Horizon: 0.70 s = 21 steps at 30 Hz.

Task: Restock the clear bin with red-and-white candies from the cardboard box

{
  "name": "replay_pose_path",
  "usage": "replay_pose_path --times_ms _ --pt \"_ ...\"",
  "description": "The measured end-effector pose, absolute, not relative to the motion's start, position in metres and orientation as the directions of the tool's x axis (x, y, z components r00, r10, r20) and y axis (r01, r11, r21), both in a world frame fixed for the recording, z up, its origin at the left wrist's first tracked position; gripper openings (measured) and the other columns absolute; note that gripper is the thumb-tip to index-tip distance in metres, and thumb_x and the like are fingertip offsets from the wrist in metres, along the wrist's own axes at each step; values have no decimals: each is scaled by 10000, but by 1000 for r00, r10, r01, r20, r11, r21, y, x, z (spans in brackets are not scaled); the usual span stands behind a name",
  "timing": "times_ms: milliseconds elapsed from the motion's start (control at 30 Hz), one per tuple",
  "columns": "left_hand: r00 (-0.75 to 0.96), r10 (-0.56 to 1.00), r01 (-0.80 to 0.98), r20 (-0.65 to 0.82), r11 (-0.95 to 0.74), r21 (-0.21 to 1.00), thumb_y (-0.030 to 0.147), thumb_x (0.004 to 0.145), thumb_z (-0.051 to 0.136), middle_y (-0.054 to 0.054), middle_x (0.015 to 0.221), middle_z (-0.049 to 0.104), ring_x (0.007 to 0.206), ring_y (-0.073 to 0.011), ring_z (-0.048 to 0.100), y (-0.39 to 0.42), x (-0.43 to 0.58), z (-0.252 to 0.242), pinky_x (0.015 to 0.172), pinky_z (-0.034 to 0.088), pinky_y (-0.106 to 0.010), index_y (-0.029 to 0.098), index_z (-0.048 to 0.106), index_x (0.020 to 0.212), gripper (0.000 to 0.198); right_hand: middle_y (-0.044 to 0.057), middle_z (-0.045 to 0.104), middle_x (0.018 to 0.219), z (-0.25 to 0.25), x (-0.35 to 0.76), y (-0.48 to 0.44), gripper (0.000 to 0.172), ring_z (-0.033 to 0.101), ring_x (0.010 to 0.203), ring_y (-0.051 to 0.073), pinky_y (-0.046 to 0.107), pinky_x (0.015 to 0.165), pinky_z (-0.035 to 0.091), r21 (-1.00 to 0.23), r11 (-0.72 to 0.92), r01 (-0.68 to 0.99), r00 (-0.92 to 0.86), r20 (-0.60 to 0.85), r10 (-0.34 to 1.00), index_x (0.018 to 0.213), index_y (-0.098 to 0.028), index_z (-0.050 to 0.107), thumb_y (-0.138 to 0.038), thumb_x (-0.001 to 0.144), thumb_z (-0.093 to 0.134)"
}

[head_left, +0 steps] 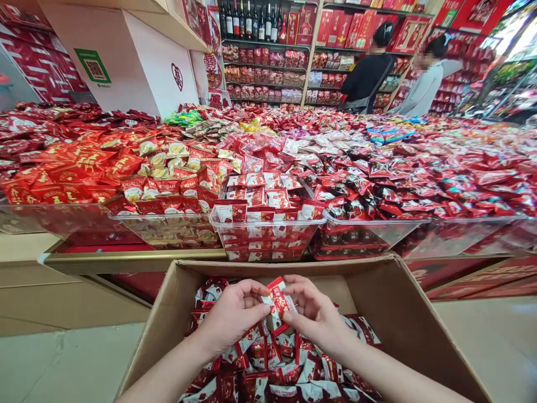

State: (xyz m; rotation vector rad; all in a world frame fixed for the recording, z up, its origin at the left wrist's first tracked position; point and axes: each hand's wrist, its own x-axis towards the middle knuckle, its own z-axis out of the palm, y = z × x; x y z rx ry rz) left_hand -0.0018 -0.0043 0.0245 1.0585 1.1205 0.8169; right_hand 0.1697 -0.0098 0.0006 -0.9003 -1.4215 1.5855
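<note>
Both my hands reach into a brown cardboard box (390, 302) filled with several small red-and-white wrapped candies (285, 375). My left hand (230, 319) and my right hand (314, 313) meet over the pile, fingers curled. Between their fingertips they pinch a small stack of the red-and-white candy packets (277, 299), held just above the heap.
In front of the box a long counter carries clear plastic bins (268, 226) heaped with red wrapped sweets. A gold-edged ledge (126, 258) runs below them. Shelves with bottles and red boxes (268, 33) stand behind, where two people (369, 73) stand. Pale floor lies on both sides.
</note>
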Motion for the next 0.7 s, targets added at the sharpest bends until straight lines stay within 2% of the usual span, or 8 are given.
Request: replay_pose_path --times_ms 100,167,267,367,567,700 --pt "212 947 1 -240 245 969 108 644 575 11 781 584 735 -97 555 -5 1 23 690 439 -220 149 487 871 246 41 512 944 -4 163 -7 323 517 791 130 276 676 438 -978 -114 -177 -384 -38 922 944 -220 416 -199 667 581" --pt "193 948 -1 -254 259 966 120 657 572 -4 848 578 781 -103 554 -5 2 22 727 440 -239 158 434 970 343 11 546 825 -4 161 -5 356 523 766 119 278 698 428 -969 -128 -211 -380 -39 924 953 -217 377 -195 668 590" --pt "261 917 -1 -301 312 950 157 653 601 -37 902 590 815 -122 564 -6 1 21 756 442 -268 151 403 1021 417 0 553 805 -4 162 -3 415 536 729 115 280 678 435 -961 -161 -223 -367 -70 928 968 -224 343 -210 653 612" --pt "301 904 16 -302 312 950 148 642 614 -47 876 619 804 -128 575 -5 1 20 756 440 -268 136 456 963 357 1 549 796 -3 162 -4 411 542 730 123 281 664 442 -958 -192 -215 -382 -98 919 946 -215 362 -219 635 630" --pt "249 931 -2 -267 276 961 181 627 637 -28 777 638 732 -140 584 -6 2 23 701 451 -276 142 457 992 409 -10 562 772 1 161 -2 399 532 692 99 253 655 422 -927 -222 -304 -397 -89 914 878 -201 384 -180 598 666" --pt "308 921 -58 -239 269 961 238 673 605 -54 872 631 787 -153 565 -10 1 33 707 446 -262 148 520 990 341 -34 522 680 0 160 -3 304 504 622 84 213 579 402 -923 -198 -329 -359 -72 931 744 -188 394 -215 606 663"
